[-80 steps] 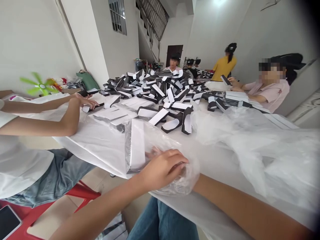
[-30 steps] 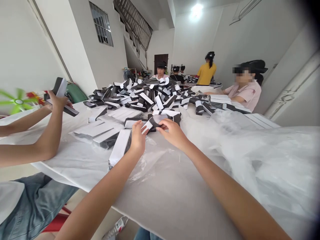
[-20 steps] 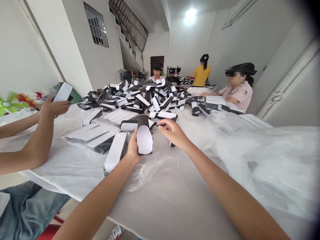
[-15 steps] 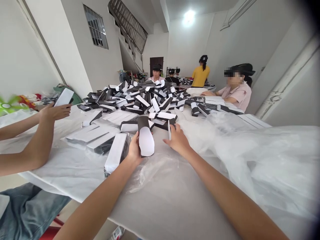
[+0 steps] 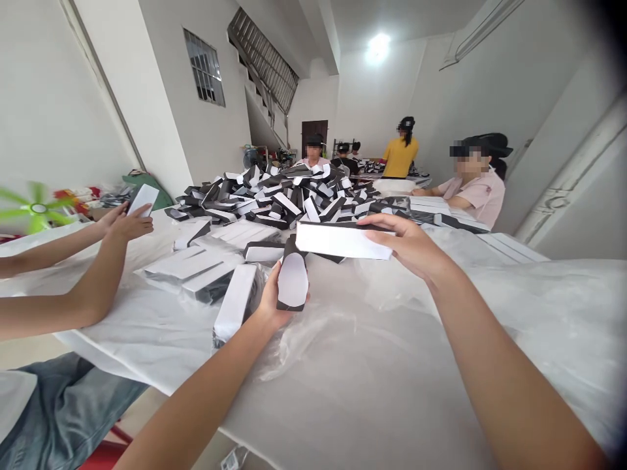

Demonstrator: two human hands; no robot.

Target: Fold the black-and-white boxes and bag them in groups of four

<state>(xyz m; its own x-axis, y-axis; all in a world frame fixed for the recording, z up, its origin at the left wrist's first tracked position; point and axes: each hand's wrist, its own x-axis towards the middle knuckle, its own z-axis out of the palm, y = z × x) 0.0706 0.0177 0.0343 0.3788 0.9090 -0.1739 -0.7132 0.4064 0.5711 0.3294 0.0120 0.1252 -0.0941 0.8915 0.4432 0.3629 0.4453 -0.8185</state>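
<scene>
My left hand (image 5: pixel 272 305) grips a black box part with a white rounded face (image 5: pixel 292 281), held upright just above the table. My right hand (image 5: pixel 410 245) holds a long white-and-black box piece (image 5: pixel 337 239) level above the table, a little higher than and behind the left one. A bagged stack of finished boxes (image 5: pixel 236 309) stands just left of my left hand. A large heap of black-and-white box parts (image 5: pixel 289 194) lies behind both hands.
White sheeting covers the table (image 5: pixel 353 391), with loose clear plastic bags (image 5: pixel 539 294) at right. Bagged flat packs (image 5: pixel 191 267) lie at left. A neighbour's hands (image 5: pixel 128 223) hold a white piece at left. Other people sit at the far side. A green fan (image 5: pixel 34 207) spins far left.
My right hand picked a long box piece off the table and raised it. My left hand stayed low with its upright part. The neighbour's hands lowered slightly.
</scene>
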